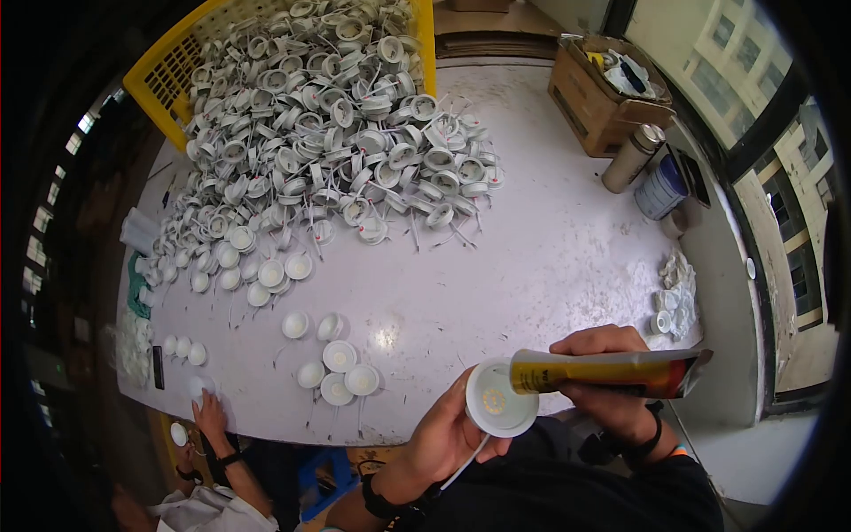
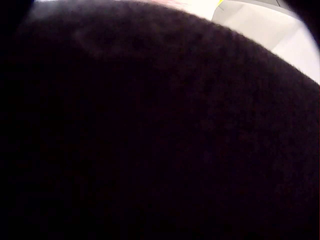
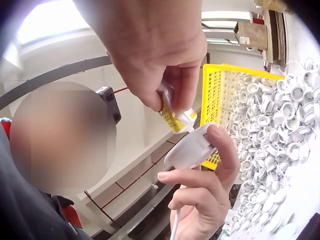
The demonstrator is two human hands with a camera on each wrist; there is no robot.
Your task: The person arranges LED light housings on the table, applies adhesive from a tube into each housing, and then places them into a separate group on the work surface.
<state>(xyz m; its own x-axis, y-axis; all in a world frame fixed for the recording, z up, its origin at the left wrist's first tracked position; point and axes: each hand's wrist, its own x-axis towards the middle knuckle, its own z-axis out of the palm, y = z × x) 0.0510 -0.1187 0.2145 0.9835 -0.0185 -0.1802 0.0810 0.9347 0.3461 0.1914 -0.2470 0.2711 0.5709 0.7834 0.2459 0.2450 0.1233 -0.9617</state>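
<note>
In the head view, my left hand (image 1: 443,434) grips a white round LED lamp housing (image 1: 496,424) by its side, near the table's front edge. Its open face is turned up, yellowish LED dots show inside, and a white cable trails below. My right hand (image 1: 616,412) holds a yellow glue tube (image 1: 612,372) with fingers wrapped round it, its front end over the housing's rim. The right wrist view shows the tube's white nozzle (image 3: 190,129) pointing down right at the rim of the housing (image 3: 187,152). Dark cloth (image 2: 150,125) fills most of the left wrist view.
A large heap of white lamp housings (image 1: 328,133) spills from a yellow crate (image 1: 164,75). Several finished-looking white lamps (image 1: 339,356) lie left of my hands. A cardboard box (image 1: 585,97), flask (image 1: 632,160) and tub (image 1: 660,188) stand right. Another person's hand (image 1: 211,415) works at left.
</note>
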